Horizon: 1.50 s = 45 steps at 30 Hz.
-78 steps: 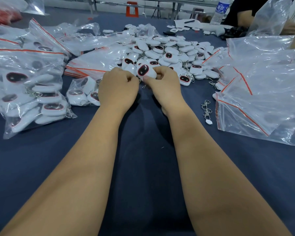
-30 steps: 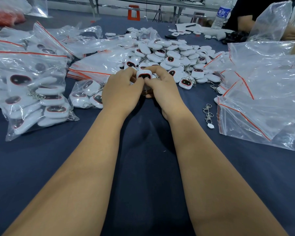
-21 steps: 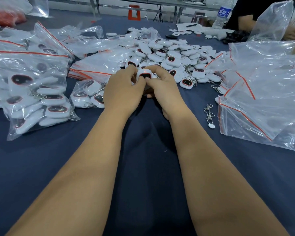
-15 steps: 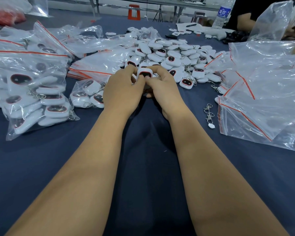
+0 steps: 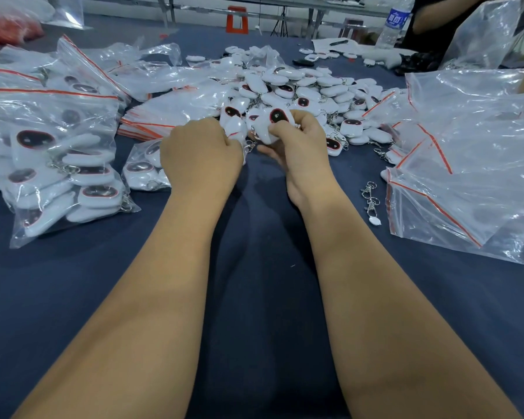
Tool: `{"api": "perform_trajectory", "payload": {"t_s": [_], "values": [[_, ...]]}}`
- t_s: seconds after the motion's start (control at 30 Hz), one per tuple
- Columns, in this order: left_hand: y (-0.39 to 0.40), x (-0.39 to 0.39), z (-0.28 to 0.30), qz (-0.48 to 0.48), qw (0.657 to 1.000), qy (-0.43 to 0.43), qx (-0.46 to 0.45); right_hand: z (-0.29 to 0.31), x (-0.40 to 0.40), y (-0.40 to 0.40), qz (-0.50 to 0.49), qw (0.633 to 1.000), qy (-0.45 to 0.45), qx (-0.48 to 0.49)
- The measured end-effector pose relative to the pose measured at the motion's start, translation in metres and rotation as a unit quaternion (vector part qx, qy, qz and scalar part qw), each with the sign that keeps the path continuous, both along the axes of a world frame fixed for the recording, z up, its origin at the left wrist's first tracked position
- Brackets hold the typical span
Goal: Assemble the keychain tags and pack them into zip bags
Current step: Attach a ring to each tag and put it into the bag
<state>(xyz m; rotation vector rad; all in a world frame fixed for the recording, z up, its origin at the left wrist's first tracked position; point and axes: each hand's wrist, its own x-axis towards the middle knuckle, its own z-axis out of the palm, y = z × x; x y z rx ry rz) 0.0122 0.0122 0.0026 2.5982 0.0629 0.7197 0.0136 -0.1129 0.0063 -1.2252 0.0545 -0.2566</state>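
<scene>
My right hand (image 5: 297, 146) grips a white keychain tag (image 5: 273, 124) with a dark oval window ringed in red, held up with its face toward me. My left hand (image 5: 200, 152) is closed on another white tag (image 5: 236, 128) just to its left. Both hands hover above the dark blue tablecloth, in front of a heap of loose white tags (image 5: 303, 89). A small zip bag with a few tags (image 5: 142, 167) lies right beside my left hand. What my left fingers pinch underneath is hidden.
Filled zip bags (image 5: 52, 152) pile up at the left. Empty red-striped zip bags (image 5: 466, 164) lie at the right, a flat stack (image 5: 170, 113) behind my left hand. Loose metal clasps (image 5: 371, 201) rest right of my forearm. Another person (image 5: 430, 19) and a water bottle (image 5: 392, 25) are at the far right.
My hands were pressed together around one tag; now they have drawn slightly apart, each holding a tag, and the right hand's tag faces up more plainly.
</scene>
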Motion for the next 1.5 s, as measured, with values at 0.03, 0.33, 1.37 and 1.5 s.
{"api": "perform_trajectory", "payload": {"t_s": [0.03, 0.33, 1.37, 1.5], "values": [[0.000, -0.001, 0.001, -0.006, 0.999, -0.003, -0.042, 0.001, 0.000, 0.000, 0.017, 1.000, -0.005, 0.021], [-0.005, -0.005, 0.005, -0.070, 0.949, -0.080, -0.297, -0.006, 0.001, 0.005, 0.045, 0.992, -0.021, -0.120], [-0.010, -0.001, -0.007, -0.086, 0.995, -0.034, -0.047, -0.005, -0.003, -0.015, -0.197, 0.787, 0.054, -0.582], [-0.007, 0.000, -0.010, -0.055, 0.998, -0.010, -0.029, -0.005, -0.007, -0.021, -0.223, 0.741, 0.205, -0.599]]}}
